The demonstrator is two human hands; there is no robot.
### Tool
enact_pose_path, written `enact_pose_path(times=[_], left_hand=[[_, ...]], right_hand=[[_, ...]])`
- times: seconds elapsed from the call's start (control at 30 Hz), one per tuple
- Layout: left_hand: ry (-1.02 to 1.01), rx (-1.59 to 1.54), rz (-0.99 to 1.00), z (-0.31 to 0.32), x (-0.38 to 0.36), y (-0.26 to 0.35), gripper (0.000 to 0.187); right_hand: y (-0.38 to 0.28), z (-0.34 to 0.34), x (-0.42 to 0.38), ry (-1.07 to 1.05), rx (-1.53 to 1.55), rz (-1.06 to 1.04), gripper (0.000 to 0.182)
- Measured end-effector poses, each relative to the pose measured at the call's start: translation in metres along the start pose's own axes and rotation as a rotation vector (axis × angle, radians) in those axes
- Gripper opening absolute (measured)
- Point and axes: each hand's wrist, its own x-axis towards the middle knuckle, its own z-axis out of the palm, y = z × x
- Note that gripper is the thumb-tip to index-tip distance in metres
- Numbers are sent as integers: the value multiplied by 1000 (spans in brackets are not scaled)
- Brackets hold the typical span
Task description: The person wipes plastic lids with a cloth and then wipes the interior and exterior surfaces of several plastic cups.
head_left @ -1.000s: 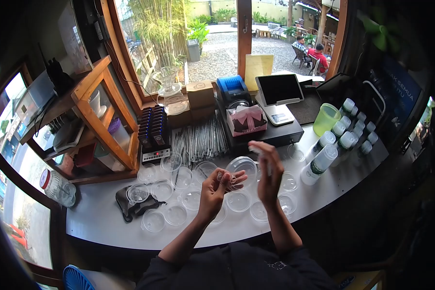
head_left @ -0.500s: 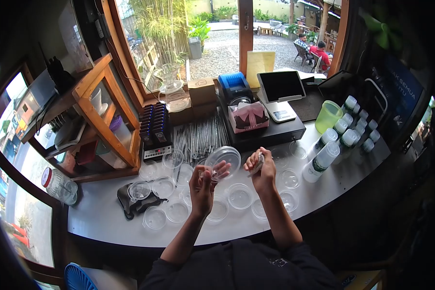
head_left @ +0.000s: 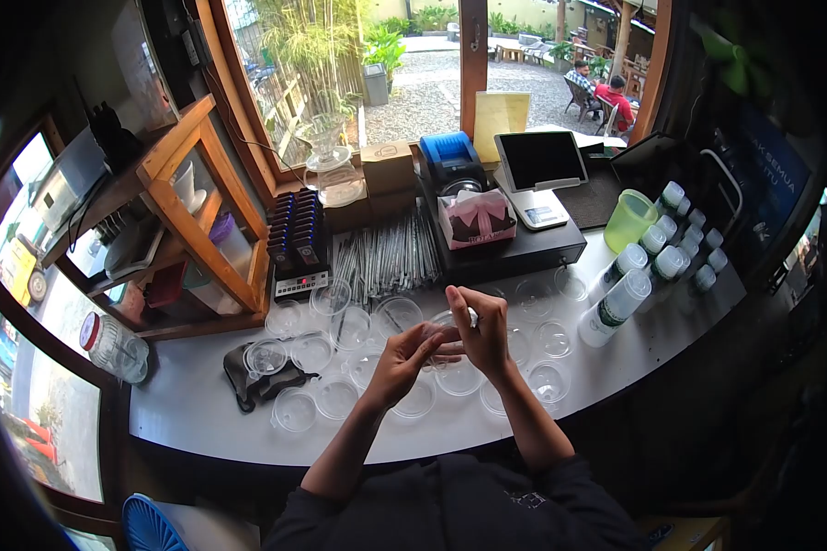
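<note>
My left hand [head_left: 408, 361] holds a clear round plastic lid [head_left: 443, 323], seen almost edge-on above the counter. Against the lid's upper side is my right hand [head_left: 483, 329], its fingers closed round something small and whitish, perhaps a wipe. Several clear lids lie spread over the white counter under and around my hands, among them one at the lower left [head_left: 294, 410] and another at the right [head_left: 549, 381].
Capped cups [head_left: 616, 308] and a green container [head_left: 629, 220] stand at the right. Behind my hands are wrapped straws [head_left: 390, 257], a tissue box [head_left: 478, 220] and a tablet [head_left: 540, 161]. A dark cloth [head_left: 248, 386] and a jar [head_left: 113, 349] are at the left.
My hands have come together, with my right hand moving left onto the lid. The lid has tilted from facing me to nearly edge-on. The view has shifted slightly.
</note>
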Motion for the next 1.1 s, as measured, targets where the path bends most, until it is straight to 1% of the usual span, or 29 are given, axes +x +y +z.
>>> enact_pose_path(times=[0.07,0.1,0.13,0.17,0.2,0.23,0.27,0.33,0.37,0.4,0.43,0.47,0.5,0.53,0.57,0.6,0.63,0.7,0.73,0.83,0.87,0.97,1.0,1.1], left_hand=[[56,-45,6,7,2,2,30],[94,-181,50,9,4,-4,31],[132,-317,95,12,8,-15,32],[170,-453,139,15,10,-25,33],[163,-587,141,17,11,-29,32],[205,-628,165,21,11,-33,33],[245,-669,192,24,12,-36,34],[315,-775,221,23,17,-39,36],[283,-755,224,21,19,-39,36],[251,-736,228,17,21,-38,36],[219,-716,236,11,23,-38,37],[219,-633,183,-3,25,-48,37],[201,-410,182,-9,22,-39,36],[150,-271,135,-13,19,-25,36],[98,-130,86,-18,17,-12,36],[36,-80,56,-25,16,-6,34],[38,-48,-22,-24,18,-1,33],[45,20,-178,-22,17,7,33],[118,100,-99,-18,19,6,32],[122,-245,162,0,24,-19,32],[170,-316,190,12,24,-17,32],[149,-346,252,7,25,-30,34],[113,-330,251,3,25,-32,35],[151,-533,234,0,25,-29,35]], right_hand=[[4,8,-3,176,240,183,40],[9,12,-6,262,361,279,41],[14,15,-9,278,414,276,39],[14,21,-11,373,468,368,37],[12,30,-12,470,520,460,35],[13,35,-14,567,572,550,33],[24,31,-22,433,666,604,25],[11,39,-23,487,768,612,24],[6,41,-25,515,817,617,23],[12,41,-30,459,832,532,23],[13,39,-33,430,875,543,23],[15,35,-35,397,920,552,24],[19,30,-36,361,964,564,24],[27,24,-35,273,947,455,25],[29,16,-32,252,832,470,26],[28,7,-28,147,689,429,27],[24,1,-24,42,547,389,28],[13,1,-14,-57,309,217,29],[9,3,-11,-104,190,126,29],[7,17,-9,198,244,95,28],[0,19,-8,258,148,82,28],[-8,20,-5,213,167,165,28],[-2,19,-7,177,204,175,31],[7,11,-18,89,551,428,31]])
